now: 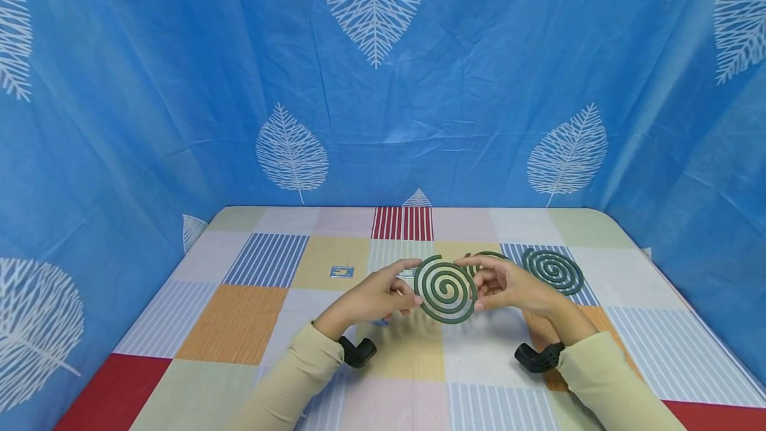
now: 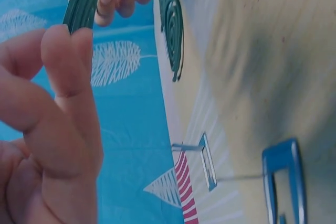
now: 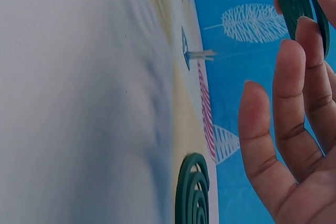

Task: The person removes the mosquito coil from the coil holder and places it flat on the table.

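A dark green mosquito coil (image 1: 445, 290) is held up over the table, its flat face towards me in the head view. My left hand (image 1: 377, 294) pinches its left edge with thumb and fingers. At the opposite edge, my right hand (image 1: 509, 283) holds it between thumb and forefinger, and in the right wrist view the other fingers (image 3: 289, 72) are spread below the coil. Another green coil (image 1: 491, 255) lies on the table, partly hidden behind the right hand. A further coil (image 1: 553, 273) lies to the right of that hand.
Small metal coil stands lie on the patchwork cloth: one stand (image 1: 342, 272) left of the hands, a silvery stand (image 2: 208, 163) behind the left hand, and a blue stand (image 2: 296, 177) beneath it. A blue leaf-print curtain (image 1: 443, 105) hangs behind and at both sides.
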Tool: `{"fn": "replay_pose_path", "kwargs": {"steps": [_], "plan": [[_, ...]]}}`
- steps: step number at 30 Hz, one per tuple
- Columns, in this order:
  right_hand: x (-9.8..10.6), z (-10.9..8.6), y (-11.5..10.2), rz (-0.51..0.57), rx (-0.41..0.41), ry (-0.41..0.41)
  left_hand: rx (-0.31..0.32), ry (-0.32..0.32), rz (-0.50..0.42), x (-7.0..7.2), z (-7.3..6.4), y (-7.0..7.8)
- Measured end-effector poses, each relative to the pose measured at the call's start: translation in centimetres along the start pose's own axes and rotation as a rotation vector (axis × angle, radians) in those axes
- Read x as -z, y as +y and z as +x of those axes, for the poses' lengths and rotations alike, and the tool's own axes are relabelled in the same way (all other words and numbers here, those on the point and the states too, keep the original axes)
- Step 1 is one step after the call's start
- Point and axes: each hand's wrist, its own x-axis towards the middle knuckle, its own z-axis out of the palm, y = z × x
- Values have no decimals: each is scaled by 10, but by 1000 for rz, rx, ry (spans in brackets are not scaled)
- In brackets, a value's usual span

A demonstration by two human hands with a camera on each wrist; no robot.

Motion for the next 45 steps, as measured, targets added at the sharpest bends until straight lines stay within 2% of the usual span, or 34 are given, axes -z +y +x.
{"fn": "replay_pose_path", "kwargs": {"steps": [8, 21, 33, 40, 45], "plan": [[8, -11, 3, -26, 5, -21, 16, 28, 51, -17, 7, 1], [25, -34, 10, -5, -5, -92, 46, 6, 19, -37, 21, 0], [36, -44, 13, 45, -37, -132, 77, -5, -14, -49, 30, 0], [42, -49, 16, 61, -95, -129, 109, -14, -9, -55, 34, 0], [46, -53, 18, 65, -109, -139, 119, -18, -29, -59, 38, -1]]}}
